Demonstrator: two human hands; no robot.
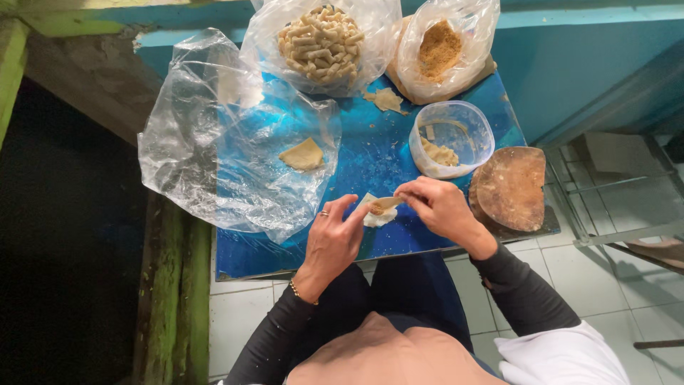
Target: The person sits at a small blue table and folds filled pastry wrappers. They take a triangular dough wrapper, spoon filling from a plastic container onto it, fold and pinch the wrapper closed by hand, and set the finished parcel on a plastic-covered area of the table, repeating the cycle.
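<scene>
Both forearms in dark sleeves reach up from six o'clock over a small blue table (370, 160). The left hand (333, 239), ring on one finger, curls its thumb and fingertips around a thin pale pastry wrapper (379, 208), gripping its near edge. The right hand (440, 207) arches from four o'clock, fingertips pinched on the same wrapper's far end, where a dab of brown filling shows. At one o'clock stands a clear plastic tub (450, 137) with pale dough scraps. At twelve o'clock a clear bag (320, 44) bulges with finished rolled sticks; crinkled plastic sheeting (221, 150) lies at ten o'clock.
</scene>
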